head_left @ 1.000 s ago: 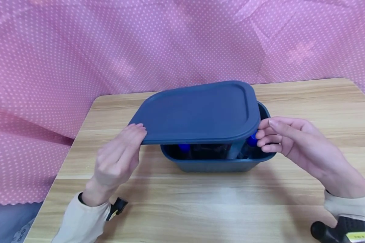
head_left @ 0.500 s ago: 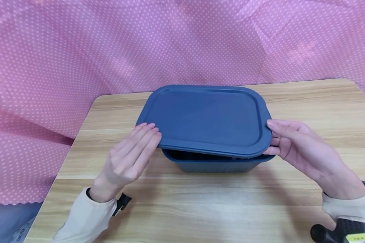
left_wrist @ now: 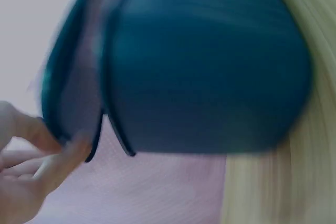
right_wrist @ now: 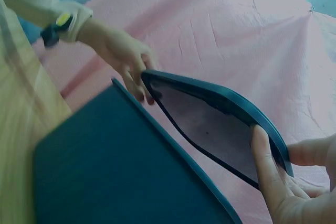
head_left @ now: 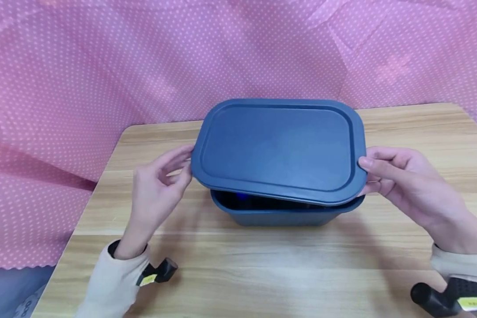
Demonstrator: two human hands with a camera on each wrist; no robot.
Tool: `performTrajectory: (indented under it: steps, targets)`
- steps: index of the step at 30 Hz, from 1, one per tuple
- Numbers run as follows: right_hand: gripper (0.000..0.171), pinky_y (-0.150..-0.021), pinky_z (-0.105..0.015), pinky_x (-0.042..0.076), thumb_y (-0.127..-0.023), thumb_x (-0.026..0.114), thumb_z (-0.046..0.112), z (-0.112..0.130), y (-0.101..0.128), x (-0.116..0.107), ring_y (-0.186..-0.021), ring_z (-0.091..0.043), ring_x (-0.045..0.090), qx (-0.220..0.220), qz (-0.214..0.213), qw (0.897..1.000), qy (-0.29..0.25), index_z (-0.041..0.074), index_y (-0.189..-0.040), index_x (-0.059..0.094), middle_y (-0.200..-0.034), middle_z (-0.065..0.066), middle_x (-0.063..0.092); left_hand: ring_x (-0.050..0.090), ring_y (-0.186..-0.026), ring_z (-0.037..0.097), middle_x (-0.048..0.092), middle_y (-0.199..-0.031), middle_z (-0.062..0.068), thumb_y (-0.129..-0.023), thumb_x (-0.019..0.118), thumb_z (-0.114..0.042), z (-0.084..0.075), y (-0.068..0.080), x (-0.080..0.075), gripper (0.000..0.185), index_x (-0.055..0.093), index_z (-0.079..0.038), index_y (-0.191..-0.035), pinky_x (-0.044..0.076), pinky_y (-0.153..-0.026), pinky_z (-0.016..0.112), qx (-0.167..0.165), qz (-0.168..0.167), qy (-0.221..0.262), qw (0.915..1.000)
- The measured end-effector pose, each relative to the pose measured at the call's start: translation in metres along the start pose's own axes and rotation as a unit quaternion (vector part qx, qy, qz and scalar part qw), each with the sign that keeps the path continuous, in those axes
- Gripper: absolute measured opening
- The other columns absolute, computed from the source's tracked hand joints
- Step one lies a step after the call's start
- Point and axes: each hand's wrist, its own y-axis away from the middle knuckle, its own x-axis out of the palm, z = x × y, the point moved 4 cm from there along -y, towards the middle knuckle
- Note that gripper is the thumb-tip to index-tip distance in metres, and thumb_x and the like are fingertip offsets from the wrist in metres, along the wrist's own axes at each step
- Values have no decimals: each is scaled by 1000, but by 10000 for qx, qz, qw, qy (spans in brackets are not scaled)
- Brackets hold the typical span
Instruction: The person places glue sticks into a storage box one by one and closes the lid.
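A dark blue rectangular lid (head_left: 278, 148) is held tilted above a matching deep box (head_left: 286, 217), its front edge low over the opening. My left hand (head_left: 155, 190) pinches the lid's left edge between thumb and fingers. At the right edge, my right hand (head_left: 413, 190) grips with the thumb on top and fingers underneath. Between lid and rim, a blue patch (head_left: 242, 196) shows inside the box; the other contents are hidden. In the right wrist view a gap separates the lid (right_wrist: 236, 103) from the box (right_wrist: 115, 166). The left wrist view is blurred.
The box stands on a light wood-grain table (head_left: 262, 274). Behind and to the left hangs a pink dotted cloth (head_left: 183, 57). A black wrist-camera mount (head_left: 163, 269) sits on the left wrist, and another mount (head_left: 441, 300) on the right.
The lid has moved right and levelled out sideways over the box. My left hand has shifted from its front-left corner to its left edge. My right hand has taken hold of its right edge.
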Motion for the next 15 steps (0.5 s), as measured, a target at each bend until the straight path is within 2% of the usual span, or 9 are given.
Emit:
performTrajectory:
  steps: [1, 2, 4, 5, 7, 10, 12, 15]
  targets:
    - [37, -72, -33, 59, -98, 28, -14, 2, 0, -2, -80, -24, 70, -8, 81, 10000, 35, -11, -103, 65, -89, -13, 67, 71, -93, 19, 71, -108, 12, -87, 59, 10, 5, -2, -1, 32, 62, 10, -118, 58, -76, 29, -528, 121, 787, 9954]
    - [38, -73, -33, 59, -98, 27, -15, 3, 0, -5, -81, -23, 70, 3, 148, 9998, 98, -11, -104, 65, -90, -13, 69, 71, -91, 18, 72, -106, 11, -88, 58, 9, 10, -4, -1, 31, 61, 10, -119, 58, -76, 32, -978, 208, 1468, 9841]
    - [39, -73, -33, 59, -97, 26, -17, 5, 0, -9, -82, -23, 70, 5, 345, 9993, 124, -11, -106, 64, -92, -14, 70, 72, -88, 19, 73, -103, 10, -92, 57, 6, 18, -6, 0, 28, 60, 10, -120, 59, -76, 38, -1629, 351, 2594, 9513]
    - [39, -73, -33, 59, -97, 26, -17, 6, -1, -11, -82, -24, 71, 14, 425, 9989, 172, -12, -108, 63, -94, -15, 70, 72, -86, 20, 73, -101, 10, -93, 57, 4, 21, -7, 1, 26, 62, 8, -118, 59, -76, 39, -1788, 401, 2903, 9392]
    - [39, -72, -33, 59, -97, 27, -17, 5, -1, -14, -82, -24, 71, 9, 446, 9987, 250, -12, -111, 62, -97, -18, 70, 72, -81, 19, 74, -95, 9, -93, 58, 2, 27, -9, 4, 22, 67, 2, -113, 59, -73, 40, -2011, 494, 3151, 9262]
    - [37, -70, -32, 58, -97, 29, -16, 4, -2, -18, -82, -23, 70, -39, 203, 9991, 367, -12, -114, 62, -98, -17, 71, 71, -77, 17, 74, -91, 6, -92, 61, 1, 35, -10, 8, 19, 71, -6, -106, 60, -69, 39, -2225, 661, 3080, 9226]
    - [36, -68, -30, 58, -98, 30, -15, 3, -3, -21, -82, -20, 70, -56, -22, 9991, 423, -11, -114, 62, -97, -15, 71, 71, -76, 16, 75, -89, 4, -90, 62, 1, 38, -9, 11, 18, 71, -8, -104, 60, -68, 39, -2347, 758, 3009, 9212]
    - [35, -67, -30, 58, -98, 33, -14, 1, -3, -26, -83, -19, 70, -65, -296, 9984, 475, -9, -115, 63, -98, -14, 71, 70, -79, 15, 74, -90, 3, -90, 63, 3, 41, -8, 14, 18, 71, -9, -101, 60, -69, 39, -2552, 911, 3022, 9139]
